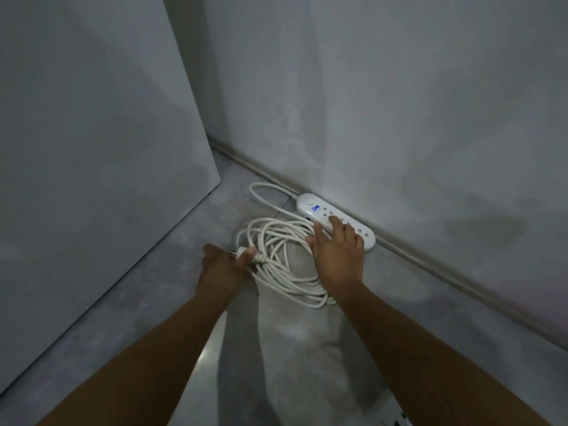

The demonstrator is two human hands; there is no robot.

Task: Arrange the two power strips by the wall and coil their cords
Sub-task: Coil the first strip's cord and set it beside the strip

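Grey concrete-look floor [147, 302] fills the lower part of the view, mottled and faintly glossy, with a bright patch of reflected light between the two forearms. It meets a pale wall [399, 103] along a low skirting strip [445, 272] that runs diagonally from upper left to lower right. A large flat grey panel [92, 149] stands at the left, its bottom edge on the floor, closing the space into a dim corner.

One white power strip [333, 218] lies flat on the floor, pressed lengthwise against the skirting, with a small blue display lit near its round switch. Its white cord [285, 265] leaves the far end, loops out across the floor and gathers into a loose coil of several turns just in front of the strip.

The right hand [336, 256] lies open and flat, palm down — fingers spread over the near end of the strip and the coil's edge, gripping nothing. The left hand [226, 265] is closed around the plug [242, 255] at the cord's end, at the coil's left side, low over the floor. Only one strip shows here.
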